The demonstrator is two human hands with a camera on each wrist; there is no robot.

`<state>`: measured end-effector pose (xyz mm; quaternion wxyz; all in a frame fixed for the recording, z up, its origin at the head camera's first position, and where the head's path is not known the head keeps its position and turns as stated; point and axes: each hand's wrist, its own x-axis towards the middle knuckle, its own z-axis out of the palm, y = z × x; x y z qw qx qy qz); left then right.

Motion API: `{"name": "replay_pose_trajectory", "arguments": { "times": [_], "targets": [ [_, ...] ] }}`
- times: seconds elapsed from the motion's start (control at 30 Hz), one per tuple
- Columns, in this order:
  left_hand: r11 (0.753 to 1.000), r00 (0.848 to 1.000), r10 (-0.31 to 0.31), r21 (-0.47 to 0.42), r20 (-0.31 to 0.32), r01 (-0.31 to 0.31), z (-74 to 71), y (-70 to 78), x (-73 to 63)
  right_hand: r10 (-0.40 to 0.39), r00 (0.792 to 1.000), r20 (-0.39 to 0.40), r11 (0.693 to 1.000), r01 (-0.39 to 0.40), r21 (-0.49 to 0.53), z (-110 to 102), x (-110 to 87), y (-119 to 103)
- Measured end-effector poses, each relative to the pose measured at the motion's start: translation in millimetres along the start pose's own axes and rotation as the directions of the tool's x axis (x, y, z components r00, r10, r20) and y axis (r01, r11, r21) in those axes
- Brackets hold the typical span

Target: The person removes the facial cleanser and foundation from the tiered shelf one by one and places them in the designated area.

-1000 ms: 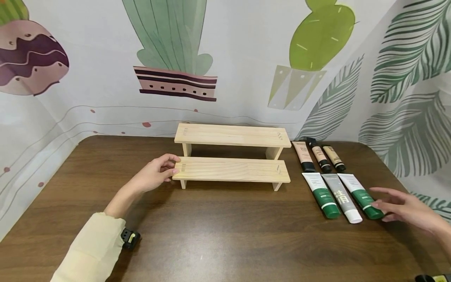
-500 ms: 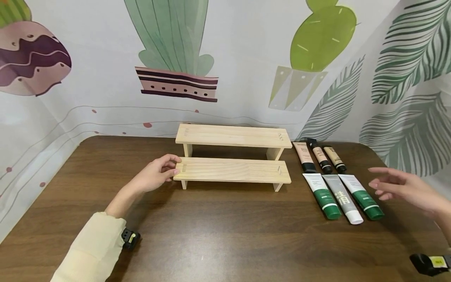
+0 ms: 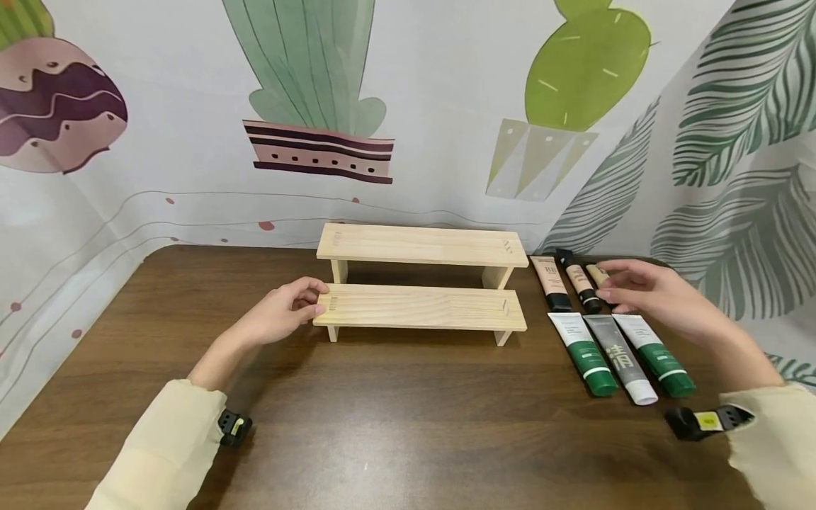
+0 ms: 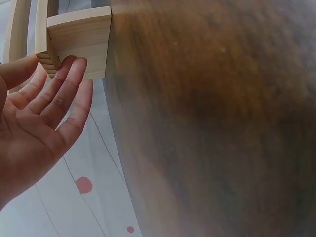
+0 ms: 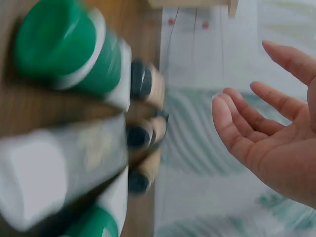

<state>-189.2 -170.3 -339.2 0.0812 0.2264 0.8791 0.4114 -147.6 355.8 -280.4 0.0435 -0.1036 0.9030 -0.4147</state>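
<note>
A pale two-step wooden rack (image 3: 414, 308) stands at the table's back. My left hand (image 3: 283, 312) holds the left end of its lower step; in the left wrist view the thumb is at the board's corner and the fingers are by the rack's leg (image 4: 81, 42). My right hand (image 3: 669, 297) hovers over the back row of tubes, fingers spread and nothing between them, partly hiding the small beige tube (image 3: 596, 273). Beside that lie a slim beige tube with black cap (image 3: 579, 276) and a pink BB cream tube (image 3: 548, 276).
In front lie a grey tube with white cap (image 3: 621, 358) and two green-and-white tubes, one left (image 3: 583, 354) and one right (image 3: 656, 358). A printed cloth (image 3: 446, 106) hangs behind the brown table (image 3: 408, 425).
My right hand has moved from the right green-and-white tube back and leftward to above the small beige tube. The left hand stays at the rack. No tube has moved.
</note>
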Motion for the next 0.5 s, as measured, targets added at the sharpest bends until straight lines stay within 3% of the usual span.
{"name": "replay_pose_trajectory", "arguments": {
  "times": [0.23,0.5],
  "targets": [
    [0.999,1.000,0.005,0.047,0.023,-0.006,-5.6,3.7,0.7,-0.018,1.000,-0.011,0.999,0.018,-0.034,27.3,27.3,-36.1],
    [0.983,0.999,-0.029,0.184,0.028,0.023,-21.7,12.9,6.6,-0.053,0.996,-0.070,0.997,0.049,-0.067,50.7,49.7,-65.8]
  ]
}}
